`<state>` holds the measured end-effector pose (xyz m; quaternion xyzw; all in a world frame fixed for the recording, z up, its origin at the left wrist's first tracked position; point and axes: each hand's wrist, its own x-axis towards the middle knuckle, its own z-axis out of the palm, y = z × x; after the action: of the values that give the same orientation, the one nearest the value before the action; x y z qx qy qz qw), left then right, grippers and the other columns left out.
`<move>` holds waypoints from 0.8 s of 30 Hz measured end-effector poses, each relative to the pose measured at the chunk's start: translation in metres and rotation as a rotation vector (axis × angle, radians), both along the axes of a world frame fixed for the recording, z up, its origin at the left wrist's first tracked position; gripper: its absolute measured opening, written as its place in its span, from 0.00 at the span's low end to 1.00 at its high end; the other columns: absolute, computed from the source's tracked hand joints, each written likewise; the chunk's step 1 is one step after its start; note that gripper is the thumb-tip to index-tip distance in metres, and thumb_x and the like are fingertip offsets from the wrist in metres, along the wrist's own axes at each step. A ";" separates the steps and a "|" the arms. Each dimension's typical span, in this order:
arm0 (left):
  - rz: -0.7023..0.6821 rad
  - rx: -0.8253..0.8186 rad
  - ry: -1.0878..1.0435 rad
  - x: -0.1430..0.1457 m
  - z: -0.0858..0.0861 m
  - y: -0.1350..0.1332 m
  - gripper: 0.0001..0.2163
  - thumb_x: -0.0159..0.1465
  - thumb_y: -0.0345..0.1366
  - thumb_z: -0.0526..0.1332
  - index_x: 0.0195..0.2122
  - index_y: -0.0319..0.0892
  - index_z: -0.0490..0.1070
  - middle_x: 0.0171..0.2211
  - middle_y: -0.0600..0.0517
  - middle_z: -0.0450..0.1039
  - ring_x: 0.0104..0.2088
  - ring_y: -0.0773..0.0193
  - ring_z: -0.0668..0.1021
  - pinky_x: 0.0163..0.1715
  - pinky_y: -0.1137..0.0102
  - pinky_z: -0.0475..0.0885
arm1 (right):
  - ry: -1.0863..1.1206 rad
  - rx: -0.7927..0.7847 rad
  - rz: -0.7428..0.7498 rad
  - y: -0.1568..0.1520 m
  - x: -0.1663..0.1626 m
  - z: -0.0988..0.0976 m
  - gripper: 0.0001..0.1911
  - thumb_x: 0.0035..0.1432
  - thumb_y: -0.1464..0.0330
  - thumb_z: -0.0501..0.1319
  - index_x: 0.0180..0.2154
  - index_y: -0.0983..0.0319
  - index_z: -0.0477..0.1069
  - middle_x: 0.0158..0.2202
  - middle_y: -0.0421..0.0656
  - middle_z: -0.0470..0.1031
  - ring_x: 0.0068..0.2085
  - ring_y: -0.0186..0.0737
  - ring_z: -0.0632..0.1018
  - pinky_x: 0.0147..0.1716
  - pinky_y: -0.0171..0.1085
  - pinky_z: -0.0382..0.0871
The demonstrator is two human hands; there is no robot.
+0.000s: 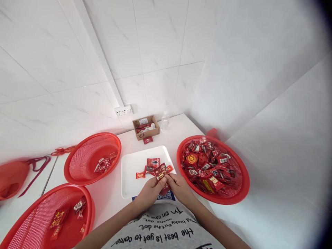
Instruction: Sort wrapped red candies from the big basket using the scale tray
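Note:
Between my two hands is a dark red candy packet [162,173] with gold lettering and white flowers. My left hand [150,192] pinches its left side and my right hand [178,186] its right side, thumbs on top. The packet is over the near right part of a white tray [131,173]. On the tray, just beyond the packet, rest a red wrapped candy [153,162] with dark lettering and a small orange-red candy [140,175]. Part of another small wrapped candy shows by the held packet, partly covered by it.
A red basket [242,183] heaped with wrapped candies stands right. Two red baskets [67,169] [90,211] with a few packets stand left. Behind the tray are a cardboard box [146,134], a red packet [148,140] and a clear bottle [165,121]. A wall socket [123,110] is behind.

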<state>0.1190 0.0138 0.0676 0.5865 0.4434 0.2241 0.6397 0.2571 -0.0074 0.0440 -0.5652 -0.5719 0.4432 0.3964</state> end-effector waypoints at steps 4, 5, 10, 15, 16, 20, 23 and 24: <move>0.010 -0.008 0.006 0.000 -0.001 0.000 0.18 0.61 0.50 0.49 0.27 0.39 0.63 0.21 0.55 0.62 0.24 0.68 0.65 0.26 0.72 0.60 | 0.078 -0.030 0.016 0.000 0.000 0.003 0.20 0.58 0.57 0.47 0.22 0.62 0.62 0.21 0.38 0.66 0.24 0.35 0.67 0.25 0.33 0.61; 0.004 -0.018 0.006 0.000 -0.001 0.000 0.18 0.60 0.50 0.50 0.28 0.39 0.64 0.21 0.55 0.63 0.24 0.68 0.65 0.26 0.72 0.61 | 0.092 -0.028 0.014 0.000 0.000 0.004 0.20 0.58 0.57 0.48 0.23 0.62 0.62 0.21 0.38 0.66 0.25 0.35 0.66 0.25 0.33 0.61; -0.071 -0.040 -0.020 -0.001 -0.001 -0.001 0.18 0.59 0.49 0.52 0.35 0.38 0.68 0.29 0.52 0.70 0.31 0.63 0.70 0.35 0.69 0.65 | 0.083 -0.016 -0.023 -0.001 0.000 0.000 0.20 0.58 0.56 0.48 0.23 0.63 0.63 0.22 0.38 0.65 0.25 0.34 0.65 0.25 0.32 0.60; -0.071 -0.042 -0.006 -0.001 -0.002 -0.002 0.19 0.59 0.50 0.52 0.35 0.36 0.69 0.30 0.50 0.71 0.34 0.61 0.71 0.38 0.67 0.65 | 0.062 -0.031 -0.024 -0.002 0.000 -0.001 0.20 0.58 0.56 0.48 0.23 0.63 0.63 0.22 0.39 0.65 0.26 0.34 0.65 0.26 0.33 0.61; -0.073 -0.035 0.001 -0.001 -0.001 -0.002 0.19 0.59 0.50 0.52 0.35 0.36 0.69 0.30 0.50 0.71 0.33 0.61 0.71 0.37 0.67 0.66 | 0.067 -0.036 -0.023 -0.002 0.000 0.000 0.20 0.58 0.56 0.48 0.23 0.63 0.64 0.22 0.39 0.65 0.26 0.34 0.65 0.26 0.33 0.61; -0.079 -0.002 0.001 -0.001 0.002 -0.003 0.20 0.59 0.50 0.52 0.35 0.37 0.69 0.30 0.50 0.72 0.32 0.62 0.71 0.36 0.68 0.66 | 0.082 -0.050 -0.022 -0.003 -0.001 0.001 0.20 0.57 0.56 0.49 0.23 0.63 0.63 0.23 0.39 0.66 0.26 0.35 0.66 0.26 0.33 0.61; -0.075 0.003 -0.032 -0.002 0.002 -0.005 0.18 0.60 0.49 0.52 0.36 0.37 0.69 0.31 0.50 0.71 0.33 0.62 0.71 0.36 0.69 0.66 | 0.098 -0.052 -0.018 -0.004 -0.001 0.002 0.20 0.57 0.56 0.49 0.23 0.63 0.63 0.23 0.39 0.65 0.26 0.35 0.65 0.26 0.33 0.60; -0.069 0.005 -0.035 -0.002 0.002 -0.006 0.18 0.60 0.48 0.52 0.35 0.37 0.69 0.31 0.50 0.71 0.32 0.63 0.71 0.35 0.69 0.66 | 0.101 -0.050 -0.015 -0.004 -0.001 0.002 0.20 0.57 0.56 0.48 0.23 0.63 0.62 0.23 0.39 0.65 0.26 0.34 0.65 0.26 0.33 0.60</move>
<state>0.1174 0.0082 0.0696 0.5992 0.4108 0.2132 0.6532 0.2560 -0.0113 0.0461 -0.5560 -0.5356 0.4826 0.4137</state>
